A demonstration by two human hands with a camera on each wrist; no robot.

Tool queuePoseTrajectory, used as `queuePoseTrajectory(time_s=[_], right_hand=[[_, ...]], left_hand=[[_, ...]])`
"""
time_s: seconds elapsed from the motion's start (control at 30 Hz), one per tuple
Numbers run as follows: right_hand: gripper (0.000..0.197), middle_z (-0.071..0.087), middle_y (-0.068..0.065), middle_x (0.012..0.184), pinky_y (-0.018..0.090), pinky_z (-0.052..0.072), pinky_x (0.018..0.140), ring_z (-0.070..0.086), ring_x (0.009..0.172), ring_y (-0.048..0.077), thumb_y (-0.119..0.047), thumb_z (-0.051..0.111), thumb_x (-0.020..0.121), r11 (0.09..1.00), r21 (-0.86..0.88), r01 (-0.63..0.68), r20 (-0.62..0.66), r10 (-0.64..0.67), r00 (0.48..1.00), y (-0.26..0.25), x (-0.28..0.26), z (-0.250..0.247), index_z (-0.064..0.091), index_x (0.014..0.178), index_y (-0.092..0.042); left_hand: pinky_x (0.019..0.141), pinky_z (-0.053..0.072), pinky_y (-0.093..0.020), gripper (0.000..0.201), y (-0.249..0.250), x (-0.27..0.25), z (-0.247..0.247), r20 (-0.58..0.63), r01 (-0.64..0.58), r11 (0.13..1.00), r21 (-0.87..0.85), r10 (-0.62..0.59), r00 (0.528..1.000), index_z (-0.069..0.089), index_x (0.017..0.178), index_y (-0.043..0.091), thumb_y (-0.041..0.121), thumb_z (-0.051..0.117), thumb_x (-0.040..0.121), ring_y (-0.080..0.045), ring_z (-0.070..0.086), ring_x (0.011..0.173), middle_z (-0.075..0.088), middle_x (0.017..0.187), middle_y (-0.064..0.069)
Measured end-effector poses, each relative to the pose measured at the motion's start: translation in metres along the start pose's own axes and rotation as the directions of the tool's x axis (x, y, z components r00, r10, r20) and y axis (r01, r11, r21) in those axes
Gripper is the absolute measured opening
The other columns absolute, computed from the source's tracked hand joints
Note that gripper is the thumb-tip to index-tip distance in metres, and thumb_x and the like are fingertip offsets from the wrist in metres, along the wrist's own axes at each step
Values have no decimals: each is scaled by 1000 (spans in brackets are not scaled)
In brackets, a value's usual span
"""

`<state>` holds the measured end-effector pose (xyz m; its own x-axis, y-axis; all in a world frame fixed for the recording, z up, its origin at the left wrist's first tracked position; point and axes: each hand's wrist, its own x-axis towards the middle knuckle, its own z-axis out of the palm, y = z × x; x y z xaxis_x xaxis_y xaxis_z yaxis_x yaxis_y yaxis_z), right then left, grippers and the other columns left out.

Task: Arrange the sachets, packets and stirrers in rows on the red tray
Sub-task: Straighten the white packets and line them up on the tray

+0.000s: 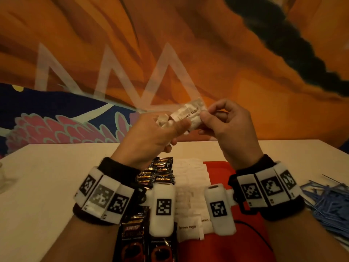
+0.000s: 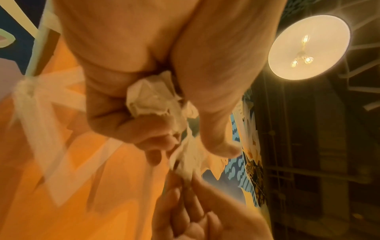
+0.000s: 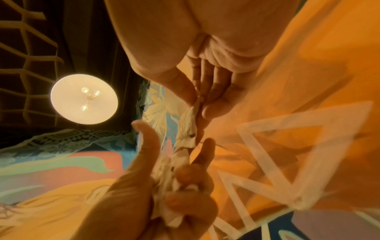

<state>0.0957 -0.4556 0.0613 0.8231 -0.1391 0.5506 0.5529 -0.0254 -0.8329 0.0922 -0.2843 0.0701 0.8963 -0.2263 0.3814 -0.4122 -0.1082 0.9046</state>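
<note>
Right now my left hand (image 1: 151,133) is curled round a crumpled bunch of white sachets (image 1: 162,120), held up above the table (image 1: 47,176), while my right hand (image 1: 228,125) pinches the end of one brown sugar sachet (image 1: 188,114) between thumb and forefinger, drawing it from the bunch. Below, from left to right, the red tray (image 1: 226,167) carries a row of dark coffee packets (image 1: 162,173), then a row of white sugar sachets (image 1: 188,178), then bare red; the blue stirrers (image 1: 326,201) lie heaped on the table to the right, off the tray. I judge I'm midway through the sugar row; next, this sachet needs freeing and laying flat in line. Only my left wrist view shows how wadded the bunch is in my palm; only the head view shows the tray and the printing
</note>
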Motion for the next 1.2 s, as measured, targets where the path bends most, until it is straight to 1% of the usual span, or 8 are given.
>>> queuePoseTrajectory(time_s=[0.13,0.27,0.4,0.5,0.73,0.93,1.07,1.2], right_hand=[[20,73,11,77,31,56,57,70,68,27,7,64,88,986,140,-89,116,73,990,-1,-2,3,52,84,-10],[17,72,2,84,34,54,63,68,75,20,-5,72,84,997,37,-72,183,64,981,-1,-3,1,60,92,-14],[20,68,5,78,27,49,55,61,69,19,-18,60,93,967,187,-175,172,143,975,-3,-3,3,64,74,-14],[21,72,5,84,28,51,58,65,73,19,-29,57,93,929,261,-262,210,210,955,-5,-1,1,69,84,-13],[12,70,6,75,27,51,58,62,67,18,-21,73,79,996,-77,34,249,-14,968,-1,1,-7,68,78,-10],[33,69,16,80,24,46,53,56,64,19,-30,73,71,977,-205,-52,341,121,932,-7,-6,-25,69,86,0],[24,70,6,73,21,48,52,60,57,8,-20,75,73,907,-365,-208,410,358,839,5,-18,-37,69,88,-2],[16,71,9,73,22,51,55,61,57,7,-19,78,82,727,-665,-172,424,557,715,34,-44,-50,72,88,-6]], left_hand=[[44,43,-24,3,-3,4,0,-162,-128,992,-1,126,979,71,84,14,14,72,87,-7,54,54,63,58,7],[44,43,-22,6,-2,2,-2,-116,-150,987,55,156,981,72,86,17,12,71,87,-7,54,54,63,58,8],[44,43,-19,9,0,1,-2,-79,-152,986,68,157,984,71,86,20,11,71,85,-3,54,52,65,59,10],[44,42,-16,6,0,1,-2,-74,-145,988,62,149,986,70,87,19,13,71,85,-1,54,51,64,58,11],[44,41,-23,22,3,-1,-5,-81,-122,992,27,123,989,69,75,16,38,70,75,-10,56,56,61,61,5],[43,40,-25,22,3,1,-5,-122,-80,985,155,99,988,68,71,18,30,70,90,-10,55,53,65,61,4],[43,42,-21,21,10,-1,-11,-164,-70,979,189,102,981,69,76,19,32,67,92,-6,57,54,67,65,6],[46,41,-23,23,15,-4,-19,-188,-51,993,110,71,980,68,73,23,34,67,93,-10,57,58,66,65,7]])
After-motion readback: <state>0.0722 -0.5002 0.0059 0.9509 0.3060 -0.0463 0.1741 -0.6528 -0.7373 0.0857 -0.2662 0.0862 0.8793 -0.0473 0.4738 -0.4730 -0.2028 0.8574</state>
